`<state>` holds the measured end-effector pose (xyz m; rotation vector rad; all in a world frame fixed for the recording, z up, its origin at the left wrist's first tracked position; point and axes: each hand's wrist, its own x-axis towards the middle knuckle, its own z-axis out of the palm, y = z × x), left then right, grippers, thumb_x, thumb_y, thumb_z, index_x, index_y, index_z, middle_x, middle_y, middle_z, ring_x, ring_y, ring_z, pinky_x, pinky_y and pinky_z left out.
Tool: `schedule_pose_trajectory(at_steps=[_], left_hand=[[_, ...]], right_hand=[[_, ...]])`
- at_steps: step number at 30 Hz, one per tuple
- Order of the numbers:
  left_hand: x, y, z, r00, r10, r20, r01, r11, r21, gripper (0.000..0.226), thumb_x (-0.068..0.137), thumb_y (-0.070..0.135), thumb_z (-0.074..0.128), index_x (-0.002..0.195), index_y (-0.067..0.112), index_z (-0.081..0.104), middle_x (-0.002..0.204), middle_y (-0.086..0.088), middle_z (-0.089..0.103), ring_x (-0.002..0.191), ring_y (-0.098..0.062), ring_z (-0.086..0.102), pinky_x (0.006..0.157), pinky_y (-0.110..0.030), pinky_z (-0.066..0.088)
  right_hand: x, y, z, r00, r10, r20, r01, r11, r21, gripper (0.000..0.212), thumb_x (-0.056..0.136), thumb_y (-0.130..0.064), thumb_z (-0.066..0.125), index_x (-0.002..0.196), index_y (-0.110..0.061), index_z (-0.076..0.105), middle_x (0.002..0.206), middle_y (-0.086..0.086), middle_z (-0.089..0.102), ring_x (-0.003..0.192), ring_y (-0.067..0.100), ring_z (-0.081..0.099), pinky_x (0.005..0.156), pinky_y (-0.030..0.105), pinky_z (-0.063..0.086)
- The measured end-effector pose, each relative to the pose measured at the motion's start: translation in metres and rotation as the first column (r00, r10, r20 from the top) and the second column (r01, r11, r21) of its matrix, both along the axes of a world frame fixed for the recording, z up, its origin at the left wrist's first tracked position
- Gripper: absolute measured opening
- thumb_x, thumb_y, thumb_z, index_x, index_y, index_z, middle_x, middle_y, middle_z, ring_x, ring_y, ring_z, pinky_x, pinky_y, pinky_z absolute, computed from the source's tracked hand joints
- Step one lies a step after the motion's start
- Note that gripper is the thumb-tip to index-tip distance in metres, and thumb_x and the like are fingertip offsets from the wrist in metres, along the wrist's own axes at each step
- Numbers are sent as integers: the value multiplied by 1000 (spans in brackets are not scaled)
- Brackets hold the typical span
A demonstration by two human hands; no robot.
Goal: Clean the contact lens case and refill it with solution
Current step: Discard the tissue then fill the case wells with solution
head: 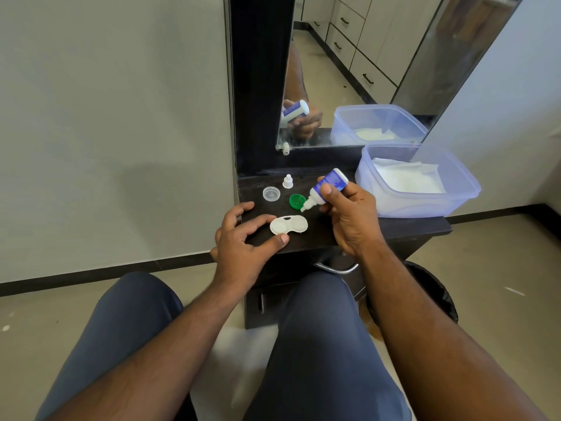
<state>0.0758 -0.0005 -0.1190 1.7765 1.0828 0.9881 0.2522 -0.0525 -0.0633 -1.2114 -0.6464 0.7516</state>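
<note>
Lens case point(288, 225), white hard plastic, 2 round wells, light and likely to skid on the dark glossy tabletop point(394, 226); left hand point(243, 238) braces it at 9 o'clock, fingers spread. Right hand point(346, 214) pinches the soft squeezable solution bottle point(326, 188) at mid-body, nozzle tilted down over the right well. Green cap point(297, 201) and clear cap point(271, 194) lie loose at 12 o'clock.

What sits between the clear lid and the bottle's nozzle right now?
The green cap lies on the shelf between the clear lid and the nozzle of the solution bottle, as the head view shows.
</note>
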Motion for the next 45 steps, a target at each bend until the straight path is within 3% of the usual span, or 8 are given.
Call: schedule_pose_trajectory(at_steps=[6,10,14,18,24,33,39,45], left_hand=[[-2,3,7,999,-45,30,47,995,-84,48,49,65,76,95,57,66,127,30,41,126,-3,40,106,-40,38],[-8,4,19,994,-76,73,84,989,-119,49,63,48,83,109,39,68,127,17,49,117,4,44,101,-28,39],[0,17,36,990,49,130,-46,998,-31,22,67,59,68,87,50,68,110,15,64,108,1,55,99,-41,44],[23,44,58,999,-20,-51,22,999,43,15,75,46,69,90,46,68,103,17,67,100,-5,60,94,-47,45],[61,71,79,891,-66,-449,120,988,92,31,78,45,72,105,31,67,103,10,68,102,-14,59,92,-40,35],[77,81,72,858,-52,-510,104,992,74,15,72,37,79,73,27,68,69,11,66,77,-15,65,82,-38,38],[74,71,86,990,-85,-117,97,990,100,10,74,32,75,78,24,72,73,8,69,75,-12,67,76,-39,55],[65,54,111,946,-278,168,254,955,152,17,84,15,70,100,12,73,93,2,72,85,-5,67,77,-19,55]], right_hand=[[2,0,0,992,-14,-126,28,994,108,38,58,-21,82,90,-11,65,85,6,71,87,21,68,74,27,56],[2,-2,0,978,-1,-208,36,986,162,33,73,-4,72,92,-15,48,86,6,70,94,25,69,84,38,57],[-1,0,4,986,-46,-158,60,995,83,24,93,-10,56,83,-21,37,77,11,70,64,22,66,53,24,50],[-1,0,3,994,-57,-90,59,998,20,28,93,-16,56,74,-18,36,80,14,65,68,17,65,49,20,42],[3,-2,-1,996,30,-83,-27,999,38,27,78,3,67,88,-15,49,106,22,63,99,27,66,85,35,51],[1,-1,0,1000,0,-3,0,998,-68,42,74,7,72,105,-21,64,108,2,70,101,15,67,82,25,54],[0,0,0,1000,-14,15,15,998,-67,41,73,4,75,106,-18,64,105,4,71,97,16,69,82,28,56],[1,3,-2,998,-13,69,20,993,-113,40,73,0,77,105,-18,63,105,4,71,96,17,69,86,34,56]])
